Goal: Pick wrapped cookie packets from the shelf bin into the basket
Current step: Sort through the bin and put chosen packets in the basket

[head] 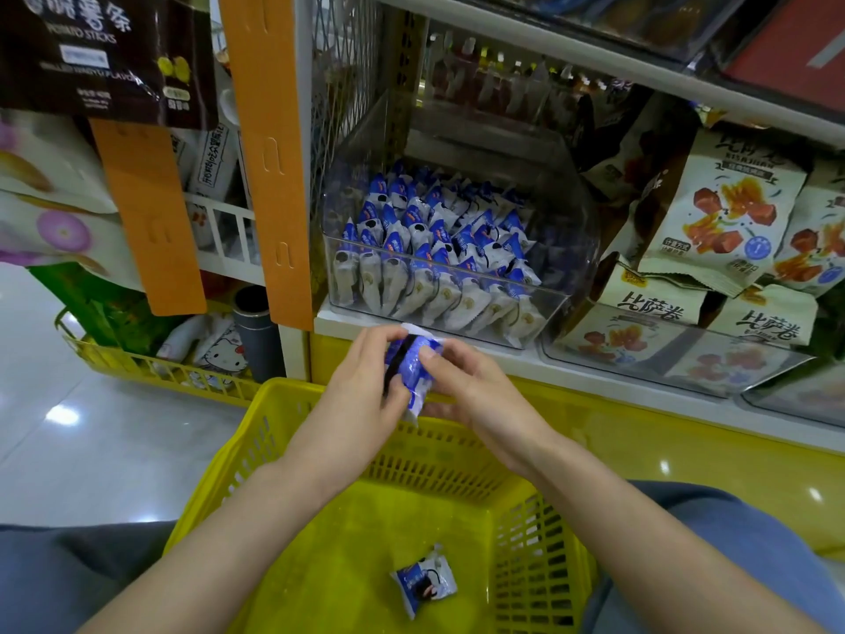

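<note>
Cookie packet (414,368) in blue-and-white wrap sits in mid-air just over the far rim of the yellow basket (215,469), right below the shelf edge. The person's got both hands on it: left hand (361,382) curled round its left side, right hand (471,386) pinching the other side, thumb on top. A second packet (425,581) lies on the basket floor, and the clear bin (576,231) behind is stuffed with the same ones.
</note>
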Demonstrator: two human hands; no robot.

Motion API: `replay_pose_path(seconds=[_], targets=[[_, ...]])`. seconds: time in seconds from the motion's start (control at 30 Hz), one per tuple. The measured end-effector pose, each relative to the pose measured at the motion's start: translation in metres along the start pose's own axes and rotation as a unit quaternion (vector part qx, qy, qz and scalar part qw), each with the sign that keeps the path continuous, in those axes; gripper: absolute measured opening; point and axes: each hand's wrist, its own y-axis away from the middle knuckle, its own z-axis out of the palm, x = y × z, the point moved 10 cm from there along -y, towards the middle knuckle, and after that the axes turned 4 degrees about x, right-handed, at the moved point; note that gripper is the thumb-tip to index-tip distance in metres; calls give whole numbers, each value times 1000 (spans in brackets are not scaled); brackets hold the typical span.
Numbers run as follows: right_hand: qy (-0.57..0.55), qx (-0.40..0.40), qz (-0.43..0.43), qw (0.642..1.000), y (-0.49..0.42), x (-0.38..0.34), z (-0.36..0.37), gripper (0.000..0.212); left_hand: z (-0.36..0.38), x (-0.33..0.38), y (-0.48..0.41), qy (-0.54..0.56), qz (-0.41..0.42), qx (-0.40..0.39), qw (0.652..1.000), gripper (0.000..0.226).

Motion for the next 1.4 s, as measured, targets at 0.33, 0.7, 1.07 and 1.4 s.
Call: replay_pose_path(seconds=[0.33, 0.7, 1.07, 1.4], targets=[[146, 27, -73, 986, -2, 2, -1, 14, 3, 1, 3, -139, -21, -54, 989, 32], [234, 38, -143, 961, 3, -5, 5, 26, -17, 1, -5, -91, 5, 50, 995, 10], [198, 53, -87, 975, -4, 0, -5, 31, -1, -12, -5, -27, -44, 11, 999, 28], [220, 77, -126, 964, -2, -10, -9, 32, 5, -15, -4, 49, -104, -25, 993, 26]])
